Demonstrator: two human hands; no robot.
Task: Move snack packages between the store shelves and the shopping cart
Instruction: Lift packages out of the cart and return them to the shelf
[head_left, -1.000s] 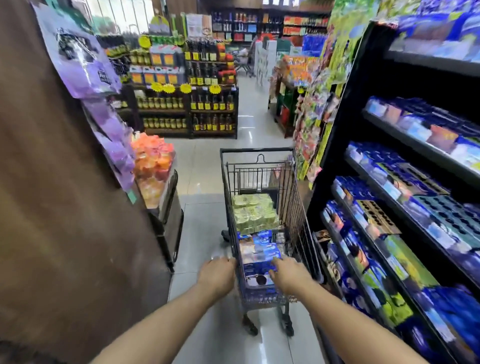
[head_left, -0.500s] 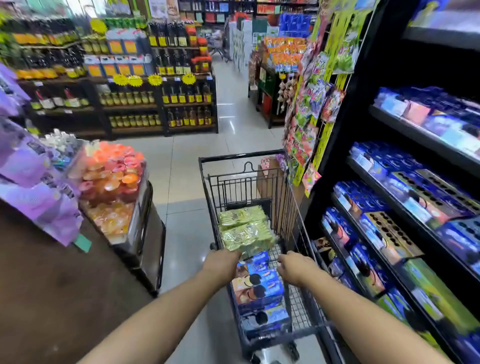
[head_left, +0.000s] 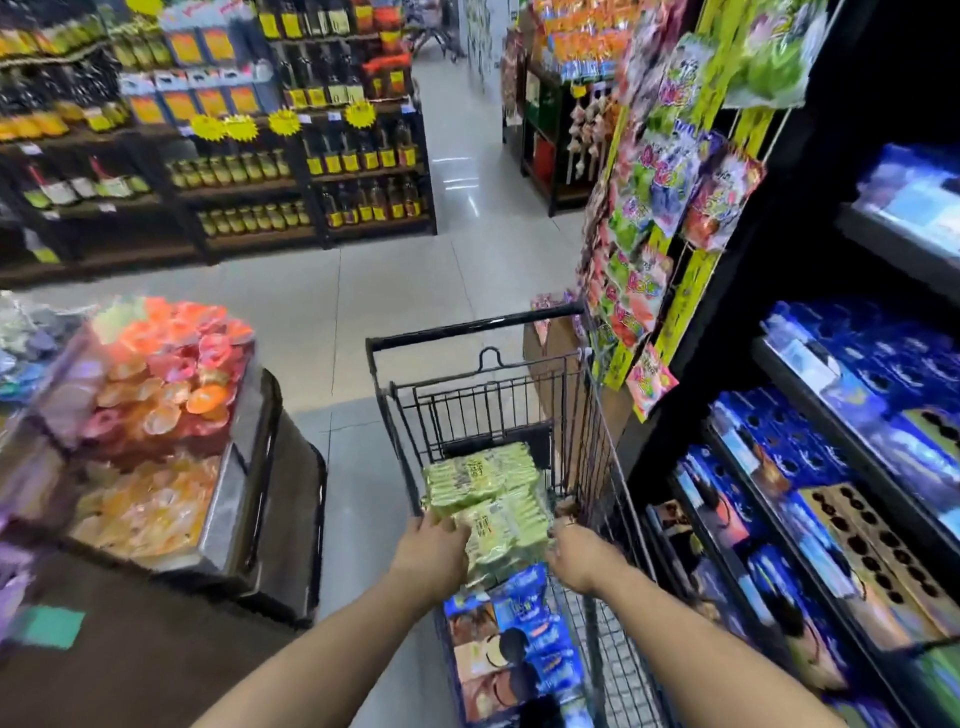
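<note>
Left hand (head_left: 431, 545) fingers pinch the green pack (head_left: 493, 499) in the cart (head_left: 467, 328). Right hand (head_left: 577, 557) at the pack's 3 o'clock: finger state unclear.

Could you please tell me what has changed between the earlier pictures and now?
Both hands left the near end of the cart and reached forward: the left hand and right hand now appear to grip the near green snack pack from either side. The blue packages stay in the cart.
</note>
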